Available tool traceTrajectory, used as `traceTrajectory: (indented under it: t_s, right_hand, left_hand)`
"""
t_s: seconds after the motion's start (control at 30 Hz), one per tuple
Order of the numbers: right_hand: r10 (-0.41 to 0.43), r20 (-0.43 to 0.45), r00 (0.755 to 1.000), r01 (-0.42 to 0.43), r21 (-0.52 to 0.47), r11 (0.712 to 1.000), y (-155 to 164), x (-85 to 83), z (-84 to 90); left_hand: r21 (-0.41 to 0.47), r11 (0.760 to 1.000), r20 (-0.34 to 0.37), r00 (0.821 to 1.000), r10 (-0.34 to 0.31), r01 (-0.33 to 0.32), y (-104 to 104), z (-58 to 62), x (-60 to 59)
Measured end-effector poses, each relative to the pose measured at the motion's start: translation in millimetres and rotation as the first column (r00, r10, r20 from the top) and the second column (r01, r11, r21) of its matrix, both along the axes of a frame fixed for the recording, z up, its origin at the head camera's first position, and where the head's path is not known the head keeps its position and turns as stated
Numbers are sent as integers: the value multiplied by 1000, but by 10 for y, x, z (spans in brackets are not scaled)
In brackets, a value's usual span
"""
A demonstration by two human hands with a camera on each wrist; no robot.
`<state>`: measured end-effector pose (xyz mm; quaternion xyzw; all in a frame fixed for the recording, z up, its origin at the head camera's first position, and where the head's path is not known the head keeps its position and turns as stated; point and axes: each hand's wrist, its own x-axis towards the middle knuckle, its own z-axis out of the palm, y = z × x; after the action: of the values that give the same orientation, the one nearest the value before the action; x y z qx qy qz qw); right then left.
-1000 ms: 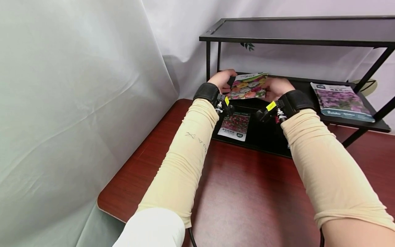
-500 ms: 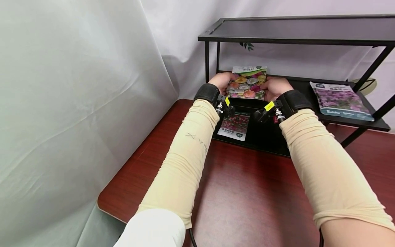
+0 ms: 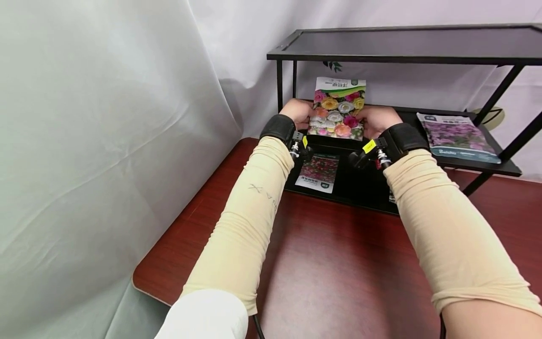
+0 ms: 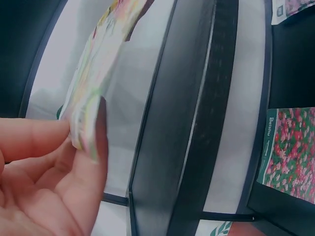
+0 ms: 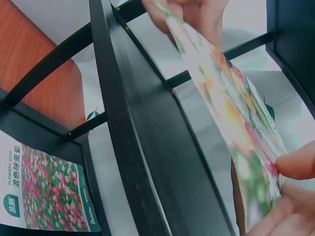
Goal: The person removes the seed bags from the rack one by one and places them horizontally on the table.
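Observation:
A flower seed packet with pink, yellow and white blooms stands nearly upright above the middle shelf's left part. My left hand pinches its left edge between thumb and fingers; the left wrist view shows this packet edge-on in the left hand. On the opposite edge my right hand also pinches, and in the right wrist view the thumb of the right hand lies on the printed front. Below, a red-flower seed packet lies on the bottom shelf.
The black shelf rack has its top board above both hands and posts at the sides. A purple-flower seed packet lies at the right of the middle shelf. Part of another packet shows beside the right forearm. A reddish wooden table extends in front.
The held packet has swung from tilted back and askew to nearly upright, its top edge rising and its front turning toward the head camera. Both hands keep their hold, nearly in place.

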<state>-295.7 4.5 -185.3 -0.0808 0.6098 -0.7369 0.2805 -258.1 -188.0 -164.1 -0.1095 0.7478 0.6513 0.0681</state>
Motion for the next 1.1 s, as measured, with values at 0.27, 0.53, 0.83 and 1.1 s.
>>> traceTrajectory:
  t_s: [0.27,0.53,0.83,1.1]
  right_hand:
    - [-1,29,1000,1,-4,1000,-3,-53,4]
    - [-34,45,998,35,-22,999,-3,-61,33]
    - [-79,-4,997,78,-70,994,-14,-7,65]
    - [-130,-37,991,125,-118,985,-6,3,-41]
  left_hand:
    - [13,1000,0,1000,0,0,-11,93,119]
    - [-47,999,-32,999,8,-10,-43,133,87]
    - [-43,999,-37,999,-3,1,-100,160,150]
    - [39,999,-97,995,10,-6,-239,-2,37]
